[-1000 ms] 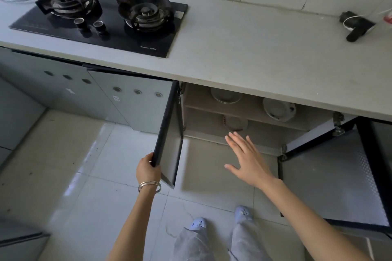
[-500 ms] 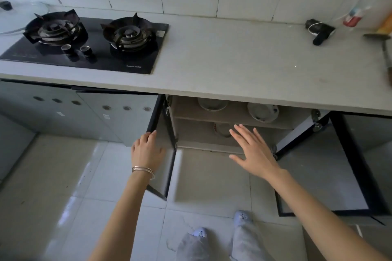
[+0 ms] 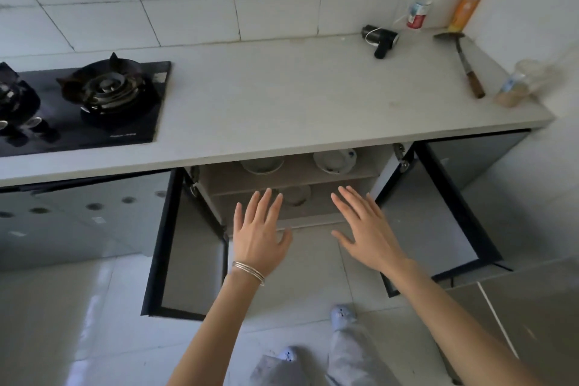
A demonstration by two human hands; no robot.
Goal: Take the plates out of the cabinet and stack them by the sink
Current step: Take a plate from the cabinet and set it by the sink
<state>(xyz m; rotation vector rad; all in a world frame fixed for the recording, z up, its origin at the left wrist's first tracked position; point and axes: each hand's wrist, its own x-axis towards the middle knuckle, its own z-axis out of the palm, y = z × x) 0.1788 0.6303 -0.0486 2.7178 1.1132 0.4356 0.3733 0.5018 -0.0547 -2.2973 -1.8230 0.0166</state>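
Note:
Under the counter the cabinet (image 3: pixel 297 175) stands with both doors swung wide. On its upper shelf rest a white dish (image 3: pixel 262 163) at the left and a white plate with blue marks (image 3: pixel 335 161) at the right. Another pale plate (image 3: pixel 297 194) lies on the lower shelf. My left hand (image 3: pixel 261 233), a bangle at the wrist, hovers flat and open in front of the lower shelf. My right hand (image 3: pixel 366 227) hovers beside it, fingers spread, empty. Neither hand touches a plate. No sink is in view.
The left door (image 3: pixel 185 241) and right door (image 3: pixel 438 213) stick out over the floor on either side of my arms. The grey counter (image 3: pixel 282 97) carries a gas hob (image 3: pixel 94 103), a black corded device (image 3: pixel 380 39), two bottles, a spatula (image 3: pixel 463 64) and a jar (image 3: pixel 520 83).
My left hand let go of the left door and moved right to the cabinet opening. The left door now stands wider. The view shifted right along the counter.

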